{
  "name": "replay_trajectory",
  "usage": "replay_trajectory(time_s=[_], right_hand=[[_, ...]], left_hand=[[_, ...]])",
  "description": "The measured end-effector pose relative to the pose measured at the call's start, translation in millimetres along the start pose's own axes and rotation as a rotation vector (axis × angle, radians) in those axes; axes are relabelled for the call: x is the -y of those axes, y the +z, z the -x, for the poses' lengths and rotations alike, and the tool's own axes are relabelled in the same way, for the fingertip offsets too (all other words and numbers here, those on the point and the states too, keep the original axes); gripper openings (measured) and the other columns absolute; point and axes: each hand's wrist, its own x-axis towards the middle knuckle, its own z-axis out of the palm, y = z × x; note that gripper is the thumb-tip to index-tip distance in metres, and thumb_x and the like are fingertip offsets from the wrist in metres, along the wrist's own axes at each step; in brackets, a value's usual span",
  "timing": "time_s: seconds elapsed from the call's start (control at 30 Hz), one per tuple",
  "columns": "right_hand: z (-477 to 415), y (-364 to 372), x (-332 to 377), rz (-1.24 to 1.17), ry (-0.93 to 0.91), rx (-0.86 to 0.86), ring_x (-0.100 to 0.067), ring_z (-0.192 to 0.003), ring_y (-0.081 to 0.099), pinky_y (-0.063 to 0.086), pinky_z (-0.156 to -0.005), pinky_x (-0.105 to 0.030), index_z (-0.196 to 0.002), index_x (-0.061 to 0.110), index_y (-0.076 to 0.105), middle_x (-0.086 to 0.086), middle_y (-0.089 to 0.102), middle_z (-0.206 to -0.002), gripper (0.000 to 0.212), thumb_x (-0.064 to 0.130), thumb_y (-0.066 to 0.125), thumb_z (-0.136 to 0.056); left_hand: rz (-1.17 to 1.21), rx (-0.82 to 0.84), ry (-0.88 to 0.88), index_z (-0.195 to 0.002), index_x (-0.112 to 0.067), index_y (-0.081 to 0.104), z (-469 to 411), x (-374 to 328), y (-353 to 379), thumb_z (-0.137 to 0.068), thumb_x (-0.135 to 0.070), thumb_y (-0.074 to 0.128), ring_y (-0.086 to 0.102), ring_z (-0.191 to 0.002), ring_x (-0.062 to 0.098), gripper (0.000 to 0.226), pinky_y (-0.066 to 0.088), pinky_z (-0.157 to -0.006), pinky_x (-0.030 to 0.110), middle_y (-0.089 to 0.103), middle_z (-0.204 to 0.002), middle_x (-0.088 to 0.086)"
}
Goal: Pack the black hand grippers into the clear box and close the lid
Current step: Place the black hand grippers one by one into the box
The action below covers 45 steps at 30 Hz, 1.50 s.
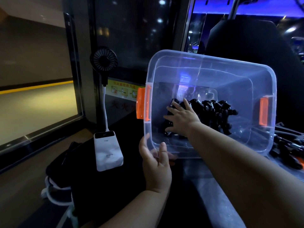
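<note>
Box: clear box (238, 74) tipped up | black hand grippers (215, 111) piled inside box | spare grippers (287, 150) just right of box | left hand (154, 162) holds box's near rim | right hand (181, 119) inside box, fingers spread flat on pile | power bank (108, 150) left of box

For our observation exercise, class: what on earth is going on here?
A person is packing black hand grippers into a clear box. The left hand grips the box's near rim, tilting it toward them, while the right hand reaches inside, fingers spread over the grippers. Other grippers lie outside, to the right.
</note>
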Motion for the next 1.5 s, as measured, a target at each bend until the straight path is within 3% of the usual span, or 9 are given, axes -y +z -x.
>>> replay_trajectory(time_s=[0.4,0.67,1.0,1.13,1.23,1.3,1.37,1.43,1.5], right_hand=[[-1.3,-3.7,-4.6,0.135,-0.002,0.025,-0.024,-0.148,-0.004,-0.025,-0.100,-0.065,-0.139,0.044,0.043,0.004,0.019,-0.159,0.065,0.071,0.047,-0.080],[9.2,-3.5,-7.3,0.157,-0.024,0.004,-0.023,-0.146,-0.016,-0.018,-0.100,-0.073,-0.147,0.043,0.025,0.006,0.006,-0.161,0.070,0.075,0.030,-0.085],[51.9,-4.4,-23.3,-0.149,0.138,-0.160,-0.015,-0.147,-0.008,-0.016,-0.107,-0.066,-0.143,0.043,0.036,0.010,0.014,-0.160,0.071,0.078,0.034,-0.081],[92.6,-0.9,-39.3,-0.309,0.294,-0.398,-0.018,-0.144,0.019,0.006,-0.114,-0.058,-0.129,0.038,0.056,0.008,0.041,-0.147,0.055,0.066,0.049,-0.082],[134.5,10.2,-56.1,-0.402,0.474,-0.687,-0.026,-0.124,0.046,0.029,-0.102,-0.046,-0.109,0.028,0.068,0.001,0.061,-0.121,0.042,0.054,0.052,-0.080],[161.2,23.4,-66.2,-0.456,0.649,-0.778,-0.030,-0.119,0.046,0.029,-0.099,-0.042,-0.108,0.025,0.066,-0.002,0.060,-0.120,0.037,0.047,0.052,-0.082],[181.1,40.7,-72.8,-0.559,0.906,-0.754,-0.030,-0.128,0.037,0.022,-0.103,-0.042,-0.120,0.025,0.058,-0.005,0.050,-0.132,0.039,0.040,0.060,-0.084],[194.7,55.6,-76.3,-0.701,1.143,-0.631,-0.029,-0.137,0.027,0.020,-0.107,-0.045,-0.136,0.022,0.042,-0.009,0.035,-0.146,0.059,0.042,0.062,-0.084],[202.0,64.8,-77.6,-0.923,1.240,-0.499,-0.034,-0.139,0.025,0.022,-0.110,-0.048,-0.148,0.015,0.022,-0.017,0.023,-0.153,0.078,0.044,0.060,-0.087]], left_hand=[[0.028,0.014,0.016,-0.121,-0.030,0.035,-0.6,0.4,-0.1,-0.094,-0.007,0.051,0.064,-0.055,0.005,0.039,0.047,-0.056,0.011,0.063,-0.065,0.008],[0.035,0.034,0.018,-0.129,-0.025,0.030,0.5,0.2,1.6,-0.094,-0.008,0.050,0.067,-0.055,0.011,0.044,0.048,-0.053,0.012,0.063,-0.066,0.014],[0.036,0.020,0.023,-0.124,-0.033,0.029,-0.3,3.2,3.4,-0.094,-0.011,0.050,0.068,-0.057,0.017,0.042,0.052,-0.057,0.019,0.064,-0.067,0.020],[0.037,0.012,0.001,-0.127,-0.028,0.028,0.4,3.0,4.0,-0.095,-0.013,0.050,0.069,-0.059,0.019,0.042,0.053,-0.055,0.021,0.065,-0.067,0.019],[0.054,0.000,-0.030,-0.127,-0.026,0.027,0.0,2.8,6.7,-0.095,-0.012,0.051,0.069,-0.058,0.016,0.042,0.054,-0.054,0.022,0.066,-0.063,0.011],[0.061,-0.019,-0.063,-0.122,-0.026,0.028,-1.1,3.9,8.6,-0.094,-0.014,0.052,0.068,-0.057,0.012,0.039,0.053,-0.055,0.020,0.066,-0.057,0.003],[0.068,-0.049,-0.110,-0.117,-0.023,0.030,-2.5,5.4,10.1,-0.094,-0.017,0.054,0.067,-0.057,0.009,0.035,0.053,-0.055,0.017,0.068,-0.056,-0.003],[0.090,-0.093,-0.163,-0.113,-0.019,0.031,-2.9,5.9,13.3,-0.093,-0.019,0.056,0.066,-0.056,0.007,0.032,0.052,-0.054,0.015,0.068,-0.055,-0.004],[0.122,-0.138,-0.230,-0.106,-0.019,0.033,-1.1,5.3,18.5,-0.093,-0.022,0.057,0.065,-0.054,0.005,0.028,0.051,-0.052,0.014,0.069,-0.056,-0.004]])
